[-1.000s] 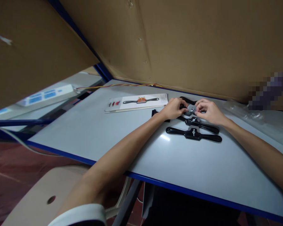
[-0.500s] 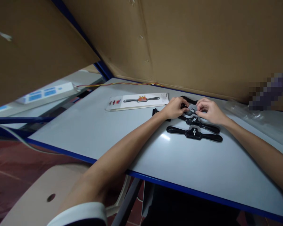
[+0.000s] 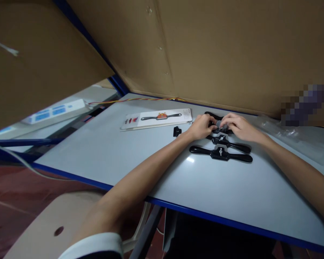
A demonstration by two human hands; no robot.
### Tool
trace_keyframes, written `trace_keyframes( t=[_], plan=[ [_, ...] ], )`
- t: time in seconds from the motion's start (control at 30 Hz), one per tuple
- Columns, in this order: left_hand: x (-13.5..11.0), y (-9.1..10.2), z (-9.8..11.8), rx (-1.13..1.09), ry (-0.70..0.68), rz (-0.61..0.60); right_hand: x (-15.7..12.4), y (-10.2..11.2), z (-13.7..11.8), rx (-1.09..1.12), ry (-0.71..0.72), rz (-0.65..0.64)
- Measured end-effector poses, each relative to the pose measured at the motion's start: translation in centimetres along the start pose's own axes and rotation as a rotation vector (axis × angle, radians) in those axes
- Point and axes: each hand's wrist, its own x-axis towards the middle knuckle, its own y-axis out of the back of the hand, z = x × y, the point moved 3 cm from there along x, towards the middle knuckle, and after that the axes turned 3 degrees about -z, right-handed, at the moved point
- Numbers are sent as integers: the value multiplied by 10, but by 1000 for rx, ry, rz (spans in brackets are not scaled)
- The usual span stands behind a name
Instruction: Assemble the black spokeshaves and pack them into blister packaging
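My left hand is closed at the left side of a black spokeshave, its fingertips beside a grey metal blade. From the right, the bent fingers of my right hand are closed on the blade and cover part of it; the exact fingertip contact is hidden. Just in front lies a second spokeshave with a blade fitted. Nearer to me is another whole spokeshave. Behind my fingers shows the black handle of one more spokeshave. A small black cap piece rests left of my left hand.
Flat printed packaging lies on the white table to the left. Clear plastic packaging is at the right. Cardboard panels wall the back and left. A power strip sits beyond the left edge, a stool below.
My right fingers have shifted left over the blade and now cover more of it. My left hand stays by the spokeshave. The view has moved slightly.
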Motion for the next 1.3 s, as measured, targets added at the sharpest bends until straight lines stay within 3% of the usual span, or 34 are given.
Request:
trace_keyframes(
  t=[0.1,0.33,0.5,0.67,0.77,0.87,0.97,1.1,1.2,1.3],
  plan=[
    [0,0,-1,3,6,1,1,-3,1,-27,-16,-11],
    [-1,0,-2,25,7,15,5,-1,1,-152,125,-104],
    [-2,-1,-2,24,12,40,7,-8,5,-183,110,-159],
    [-6,3,0,-46,13,53,7,-14,2,-106,76,-42],
    [-10,11,2,-86,-5,130,7,3,-1,-34,48,176],
    [-11,13,6,-146,-73,139,6,24,0,76,-119,319],
    [-7,7,8,-200,-73,77,5,36,2,153,-269,347],
    [-4,0,12,-83,-89,24,5,37,1,281,-259,376],
    [-5,4,13,8,-124,61,7,30,3,418,-273,339],
    [-7,7,9,4,-109,10,8,23,7,516,-296,306]
  ],
)
